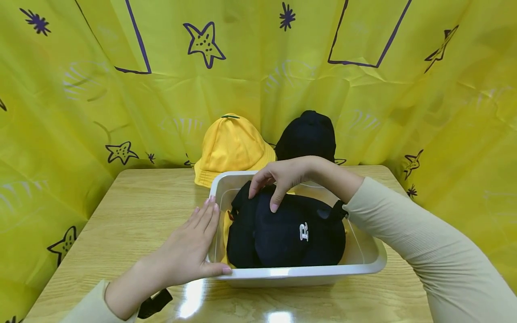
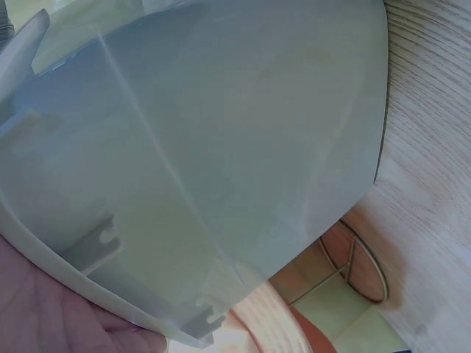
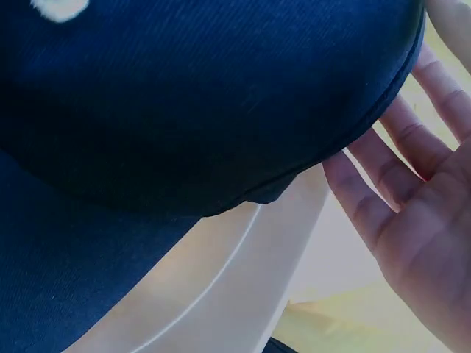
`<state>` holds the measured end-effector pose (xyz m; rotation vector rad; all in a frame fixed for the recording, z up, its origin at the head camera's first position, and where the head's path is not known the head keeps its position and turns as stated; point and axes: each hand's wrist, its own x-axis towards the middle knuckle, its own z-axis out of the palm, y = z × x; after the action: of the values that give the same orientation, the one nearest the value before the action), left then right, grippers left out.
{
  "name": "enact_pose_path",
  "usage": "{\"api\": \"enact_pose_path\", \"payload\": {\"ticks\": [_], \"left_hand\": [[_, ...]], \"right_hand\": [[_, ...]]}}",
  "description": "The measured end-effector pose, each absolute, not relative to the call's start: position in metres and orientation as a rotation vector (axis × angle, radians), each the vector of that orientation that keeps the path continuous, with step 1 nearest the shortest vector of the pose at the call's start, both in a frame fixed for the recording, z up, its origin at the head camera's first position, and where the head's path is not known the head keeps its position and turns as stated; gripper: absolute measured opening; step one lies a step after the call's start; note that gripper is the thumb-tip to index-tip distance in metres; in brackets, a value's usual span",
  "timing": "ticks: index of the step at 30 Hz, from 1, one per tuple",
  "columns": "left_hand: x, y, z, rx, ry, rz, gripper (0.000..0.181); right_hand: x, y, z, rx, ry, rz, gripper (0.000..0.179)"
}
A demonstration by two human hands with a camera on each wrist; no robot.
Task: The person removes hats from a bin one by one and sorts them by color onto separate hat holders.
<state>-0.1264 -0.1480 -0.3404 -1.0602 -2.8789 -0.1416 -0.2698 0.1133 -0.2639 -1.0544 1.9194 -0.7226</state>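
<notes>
A black cap (image 1: 278, 233) with a white letter R lies in a white plastic bin (image 1: 299, 272), among other dark fabric and a bit of yellow cloth (image 1: 227, 233). My right hand (image 1: 288, 175) reaches over it and pinches the brim, thumb on the near face. Seen from the right wrist, the fingers (image 3: 412, 140) pass behind the edge of the black cap (image 3: 221, 95). My left hand (image 1: 187, 244) rests with straight fingers along the bin's left rim, its thumb on the front rim. The left wrist view is mostly the bin's outer wall (image 2: 221, 132).
Behind the bin stand a yellow bucket hat (image 1: 232, 146) and another black cap (image 1: 308, 137). Everything is on a wooden table (image 1: 149, 206). A yellow curtain (image 1: 250, 85) with star drawings hangs at the back and sides. A black strap (image 1: 155, 304) sits by the left wrist.
</notes>
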Motion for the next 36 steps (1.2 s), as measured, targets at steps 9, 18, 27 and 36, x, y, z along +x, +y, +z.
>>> {"api": "enact_pose_path", "payload": {"ticks": [9,18,27,36], "left_hand": [[-0.125,-0.148,-0.339,-1.054,-2.889,-0.164,0.111],[-0.125,-0.148,-0.34,-1.054,-2.883,-0.145,0.111],[-0.125,-0.148,-0.34,-1.047,-2.888,-0.143,0.108],[-0.125,-0.147,-0.341,-1.042,-2.89,-0.151,0.108]], "right_hand": [[-0.267,0.131,-0.266,-1.02,1.929,-0.818,0.05],[-0.255,0.141,-0.266,-1.001,1.929,-0.661,0.033],[-0.244,0.148,-0.266,-1.017,1.945,-0.635,0.01],[-0.243,0.163,-0.245,-1.022,2.021,-0.672,0.011]]}}
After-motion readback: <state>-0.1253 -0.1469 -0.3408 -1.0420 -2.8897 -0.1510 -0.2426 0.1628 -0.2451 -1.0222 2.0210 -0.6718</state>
